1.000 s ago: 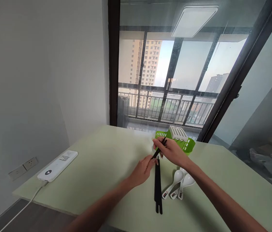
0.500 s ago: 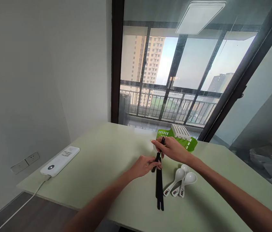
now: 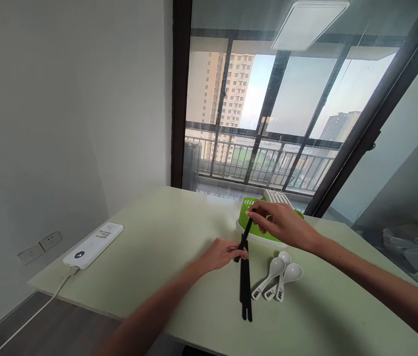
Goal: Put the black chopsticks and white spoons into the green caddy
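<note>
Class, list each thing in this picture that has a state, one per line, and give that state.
Right hand: gripping a black chopstick, tilted.
Left hand: touching that chopstick's lower end.
Chopsticks on table: lying flat, side by side.
White spoons: lying bowls up, bunched.
Green holder: upright.
Power strip: cord attached.

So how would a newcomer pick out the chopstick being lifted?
On the pale green table, before the green basket, black chopsticks lie flat. The lifted chopstick slants up between both hands, right hand pinching its top, left hand at its lower end.
</note>
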`<state>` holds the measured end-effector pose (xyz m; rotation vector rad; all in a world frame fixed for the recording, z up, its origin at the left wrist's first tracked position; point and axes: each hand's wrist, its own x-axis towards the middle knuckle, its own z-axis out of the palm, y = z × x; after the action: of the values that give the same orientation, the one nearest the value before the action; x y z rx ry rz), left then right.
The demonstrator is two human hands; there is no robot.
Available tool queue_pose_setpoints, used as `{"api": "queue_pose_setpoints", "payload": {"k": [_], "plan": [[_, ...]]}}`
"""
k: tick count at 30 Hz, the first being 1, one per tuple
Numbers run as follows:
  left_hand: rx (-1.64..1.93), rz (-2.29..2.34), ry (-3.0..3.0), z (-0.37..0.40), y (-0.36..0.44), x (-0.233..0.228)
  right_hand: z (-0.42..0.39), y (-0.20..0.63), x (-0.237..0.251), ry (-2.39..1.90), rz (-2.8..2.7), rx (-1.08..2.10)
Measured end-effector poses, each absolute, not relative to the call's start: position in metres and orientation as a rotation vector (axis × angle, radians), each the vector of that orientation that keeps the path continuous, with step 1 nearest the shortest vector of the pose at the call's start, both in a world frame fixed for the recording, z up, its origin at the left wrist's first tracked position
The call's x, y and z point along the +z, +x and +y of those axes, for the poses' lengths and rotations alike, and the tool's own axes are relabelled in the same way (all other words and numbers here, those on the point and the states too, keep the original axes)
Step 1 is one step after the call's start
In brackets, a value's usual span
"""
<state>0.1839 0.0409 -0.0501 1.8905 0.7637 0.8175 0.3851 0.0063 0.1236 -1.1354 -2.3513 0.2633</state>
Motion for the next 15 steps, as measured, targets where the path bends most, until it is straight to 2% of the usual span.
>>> {"api": "queue_pose_setpoints", "payload": {"k": [15], "plan": [[0.924,0.805,1.788,0.041,0.184,-0.05,0.011,0.401,0.144,-1.193,-2.359,0.353]]}}
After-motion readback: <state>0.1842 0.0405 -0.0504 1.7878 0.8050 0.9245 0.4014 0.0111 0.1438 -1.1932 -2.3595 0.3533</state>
